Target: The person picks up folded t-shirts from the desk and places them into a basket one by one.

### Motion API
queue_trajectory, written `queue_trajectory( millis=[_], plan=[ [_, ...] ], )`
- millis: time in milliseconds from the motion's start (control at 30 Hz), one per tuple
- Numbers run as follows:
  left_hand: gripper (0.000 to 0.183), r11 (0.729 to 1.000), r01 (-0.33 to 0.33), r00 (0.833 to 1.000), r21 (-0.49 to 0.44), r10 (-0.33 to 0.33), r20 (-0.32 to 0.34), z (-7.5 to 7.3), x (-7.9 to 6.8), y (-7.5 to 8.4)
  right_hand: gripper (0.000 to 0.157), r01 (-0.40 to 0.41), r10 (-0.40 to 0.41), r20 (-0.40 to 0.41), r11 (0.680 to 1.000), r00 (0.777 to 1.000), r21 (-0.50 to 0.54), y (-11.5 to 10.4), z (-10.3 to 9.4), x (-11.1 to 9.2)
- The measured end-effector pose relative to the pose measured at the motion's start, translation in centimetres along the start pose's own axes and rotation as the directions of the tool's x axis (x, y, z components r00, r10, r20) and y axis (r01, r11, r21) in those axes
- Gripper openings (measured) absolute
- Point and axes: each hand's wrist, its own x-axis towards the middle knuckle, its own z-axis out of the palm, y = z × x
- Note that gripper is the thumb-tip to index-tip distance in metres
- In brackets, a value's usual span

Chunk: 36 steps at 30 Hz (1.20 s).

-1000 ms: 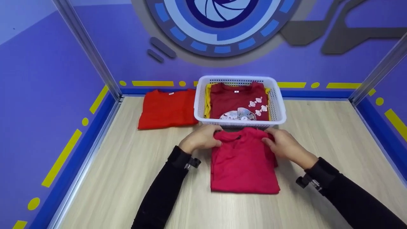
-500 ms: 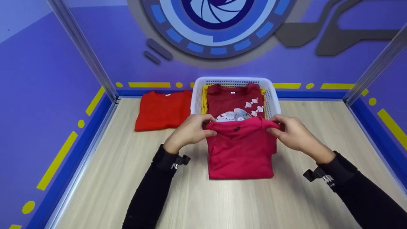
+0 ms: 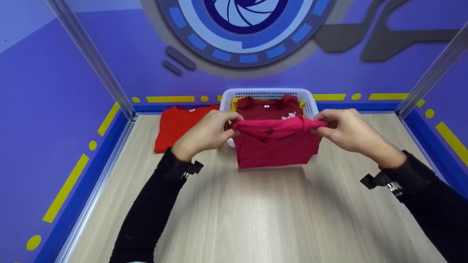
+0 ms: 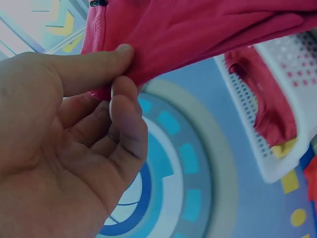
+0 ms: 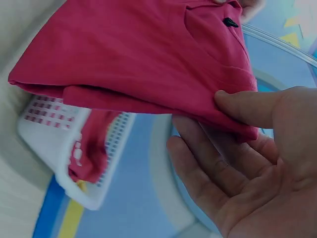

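A folded crimson T-shirt (image 3: 276, 148) hangs in the air in front of the white basket, its collar edge uppermost. My left hand (image 3: 208, 132) pinches its left shoulder corner between thumb and fingers. At the opposite shoulder, my right hand (image 3: 349, 129) pinches the cloth the same way, thumb (image 5: 242, 105) on top in the right wrist view. The white basket (image 3: 310, 106) holds a dark red shirt (image 3: 252, 106) with a pale print, over yellow cloth (image 3: 234, 105). The hanging shirt hides the basket's front and the lower part of that print.
An orange-red folded shirt (image 3: 179, 126) lies on the wooden table (image 3: 234, 219) left of the basket. Behind the basket stands a blue-purple printed wall (image 3: 175, 82). Side panels with metal corner posts (image 3: 98, 62) close off both sides.
Both hands took hold of the crimson shirt's shoulders and raised it off the table, moving up and forward. Its lower edge now hangs free, and the shirt covers the basket's front.
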Motion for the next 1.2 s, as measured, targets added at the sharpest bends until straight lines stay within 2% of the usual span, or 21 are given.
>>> queue_trajectory(
  millis=[67, 167, 267, 367, 600, 800, 900, 1033, 1200],
  plan=[
    [0.028, 1.000, -0.005, 1.000, -0.011, 0.005, 0.006, -0.9, 0.3, 0.1, 0.012, 0.019, -0.020, -0.026, 0.999, 0.999, -0.033, -0.1, -0.7, 0.5],
    [0.030, 0.999, 0.011, 1.000, -0.036, -0.012, -0.002, -2.1, 1.3, -0.3, 0.013, -0.003, 0.000, -0.053, 0.998, 0.999, -0.060, -0.2, -1.4, 1.9],
    [0.032, 0.997, 0.057, 0.998, -0.060, -0.059, -0.030, -2.7, 2.9, -0.9, 0.016, -0.053, 0.051, -0.054, 0.998, 0.997, -0.043, 0.3, -1.7, 4.0],
    [0.035, 0.991, 0.111, 0.992, -0.074, -0.116, -0.056, -2.7, 4.7, -1.7, 0.018, -0.097, 0.095, -0.035, 0.994, 0.995, -0.046, 1.3, -1.4, 6.3],
    [0.036, 0.979, 0.182, 0.977, -0.091, -0.191, -0.095, -1.9, 8.6, -4.2, 0.023, -0.164, 0.162, -0.030, 0.984, 0.986, -0.069, 4.2, -0.1, 11.0],
    [0.040, 0.970, 0.232, 0.967, -0.075, -0.238, -0.085, -0.9, 11.3, -6.2, 0.025, -0.203, 0.201, -0.034, 0.977, 0.979, -0.069, 5.9, 1.4, 13.5],
    [0.040, 0.965, 0.255, 0.963, -0.060, -0.259, -0.079, 0.0, 12.3, -7.2, 0.024, -0.230, 0.229, -0.024, 0.972, 0.973, -0.051, 6.6, 2.3, 14.3],
    [0.040, 0.957, 0.286, 0.953, -0.057, -0.290, -0.091, 1.4, 13.2, -8.3, 0.023, -0.285, 0.285, 0.006, 0.958, 0.959, 0.023, 7.5, 3.6, 15.0],
    [0.041, 0.946, 0.323, 0.940, -0.011, -0.322, -0.107, 2.9, 13.9, -9.1, 0.026, -0.329, 0.327, 0.038, 0.943, 0.944, 0.050, 8.6, 5.0, 15.6]
  ],
)
